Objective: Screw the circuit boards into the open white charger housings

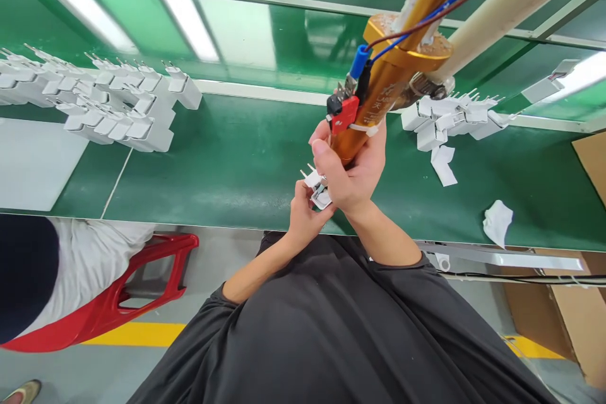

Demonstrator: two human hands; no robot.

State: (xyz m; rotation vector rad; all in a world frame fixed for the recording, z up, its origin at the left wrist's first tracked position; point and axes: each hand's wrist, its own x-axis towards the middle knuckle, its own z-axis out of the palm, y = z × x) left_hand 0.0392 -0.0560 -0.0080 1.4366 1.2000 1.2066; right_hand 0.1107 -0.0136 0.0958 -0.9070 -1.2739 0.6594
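My left hand (305,214) grips a small white plug adapter (322,197). Its housing is open at the near end and its two metal pins point up and to the left. My right hand (357,173) is wrapped around the lower barrel of a gold cylindrical tool (379,91) that looks like a hot-melt glue gun. A red switch (344,115) is strapped to the barrel, with blue and brown wires running up from it. My right thumb lies along the barrel below this switch. The tool's tip is hidden behind my right hand, close above the adapter.
White plug adapters (118,101) stand in rows at left on the green bench (227,158); more adapters (449,117) stand at right. Paper scraps (444,165) and a crumpled white piece (497,222) lie nearby. A seated person's sleeve (95,252) and red stool (156,271) are at left.
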